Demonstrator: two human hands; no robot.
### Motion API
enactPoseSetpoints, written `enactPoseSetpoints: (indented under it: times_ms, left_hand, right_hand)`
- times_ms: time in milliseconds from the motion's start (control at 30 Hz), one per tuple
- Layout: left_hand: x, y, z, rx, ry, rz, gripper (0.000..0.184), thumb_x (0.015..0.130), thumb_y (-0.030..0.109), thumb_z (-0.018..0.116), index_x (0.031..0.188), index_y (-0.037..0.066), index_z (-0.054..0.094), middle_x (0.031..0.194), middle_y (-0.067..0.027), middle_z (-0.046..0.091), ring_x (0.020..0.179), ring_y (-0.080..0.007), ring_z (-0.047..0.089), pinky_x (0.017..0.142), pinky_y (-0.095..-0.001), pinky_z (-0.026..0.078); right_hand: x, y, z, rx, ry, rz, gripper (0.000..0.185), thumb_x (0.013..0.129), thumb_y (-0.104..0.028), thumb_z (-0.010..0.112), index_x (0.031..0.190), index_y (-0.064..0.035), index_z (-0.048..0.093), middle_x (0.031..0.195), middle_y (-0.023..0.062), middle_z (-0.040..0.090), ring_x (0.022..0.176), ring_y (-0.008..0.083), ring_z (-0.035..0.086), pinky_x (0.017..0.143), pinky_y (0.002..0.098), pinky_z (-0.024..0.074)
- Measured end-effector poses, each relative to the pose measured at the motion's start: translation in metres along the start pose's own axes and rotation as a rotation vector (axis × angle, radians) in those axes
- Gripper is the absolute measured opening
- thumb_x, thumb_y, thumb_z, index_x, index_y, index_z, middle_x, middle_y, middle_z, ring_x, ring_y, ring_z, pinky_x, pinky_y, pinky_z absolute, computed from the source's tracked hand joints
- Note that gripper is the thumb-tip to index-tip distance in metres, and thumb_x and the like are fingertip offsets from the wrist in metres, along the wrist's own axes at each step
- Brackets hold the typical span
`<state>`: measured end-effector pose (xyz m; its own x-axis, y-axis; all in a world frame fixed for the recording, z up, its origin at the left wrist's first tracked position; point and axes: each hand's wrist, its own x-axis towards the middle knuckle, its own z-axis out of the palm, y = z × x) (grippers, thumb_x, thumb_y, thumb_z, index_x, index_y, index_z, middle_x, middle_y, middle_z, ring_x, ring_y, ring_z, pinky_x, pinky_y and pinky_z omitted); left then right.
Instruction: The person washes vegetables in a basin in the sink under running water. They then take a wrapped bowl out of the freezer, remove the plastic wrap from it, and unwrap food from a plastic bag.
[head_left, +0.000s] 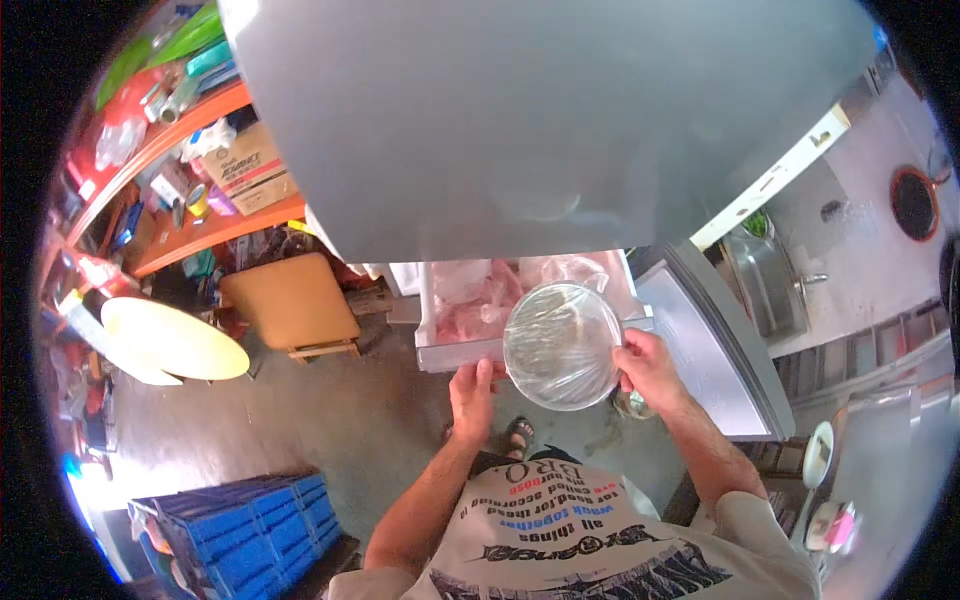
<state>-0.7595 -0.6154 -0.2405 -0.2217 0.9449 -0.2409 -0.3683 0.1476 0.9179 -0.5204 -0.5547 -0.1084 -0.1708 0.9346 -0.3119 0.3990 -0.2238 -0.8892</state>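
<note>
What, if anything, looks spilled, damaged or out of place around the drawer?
Nothing clearly stands out. The drawer holds bagged items, the right hand grips the round container, and its clear plastic is wrinkled but shows no obvious tear.

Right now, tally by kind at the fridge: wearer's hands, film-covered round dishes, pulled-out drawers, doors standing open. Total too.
Hands: 2 (left hand, right hand)
Film-covered round dish: 1, held by the right hand
Pulled-out drawer: 1
Open fridge door: 1
Total: 5
</note>
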Motion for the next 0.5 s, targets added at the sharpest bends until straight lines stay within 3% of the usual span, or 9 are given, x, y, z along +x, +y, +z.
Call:
enactPoseSetpoints:
  times_ms: [233, 433, 500]
  left_hand:
    - [0.009, 0.004, 0.006, 0.134, 0.092, 0.14, 0.027, 0.099, 0.022, 0.046, 0.093, 0.001, 0.06, 0.078, -0.0064, 0.067, 0.068, -0.0115, 0.06, 0.06, -0.0255, 0.043]
    - [0.042, 0.012, -0.001, 0.052, 0.171, 0.175, 0.026, 0.099, 0.021, 0.045, 0.085, 0.003, 0.057, 0.078, -0.007, 0.067, 0.068, -0.0134, 0.062, 0.06, -0.0261, 0.044]
    - [0.045, 0.011, -0.002, 0.061, 0.177, 0.183, 0.026, 0.099, 0.021, 0.045, 0.085, 0.003, 0.057, 0.078, -0.0071, 0.067, 0.069, -0.0142, 0.063, 0.06, -0.0263, 0.044]
  right_hand:
    - [-0.021, 0.011, -0.013, 0.019, 0.092, 0.03, 0.015, 0.088, -0.009, 0.053, 0.088, 0.0046, 0.058, 0.064, 0.005, 0.057, 0.045, 0.009, 0.053, 0.04, 0.0248, 0.0419]
    - [-0.035, 0.023, -0.024, 0.066, 0.161, 0.094, 0.015, 0.089, -0.01, 0.052, 0.09, 0.0042, 0.058, 0.065, 0.0052, 0.057, 0.046, 0.0086, 0.052, 0.041, 0.0245, 0.0427]
    - [-0.04, 0.027, -0.025, 0.112, 0.204, 0.094, 0.012, 0.084, -0.006, 0.053, 0.087, 0.0044, 0.059, 0.067, 0.0048, 0.056, 0.046, 0.0085, 0.05, 0.041, 0.0232, 0.0388]
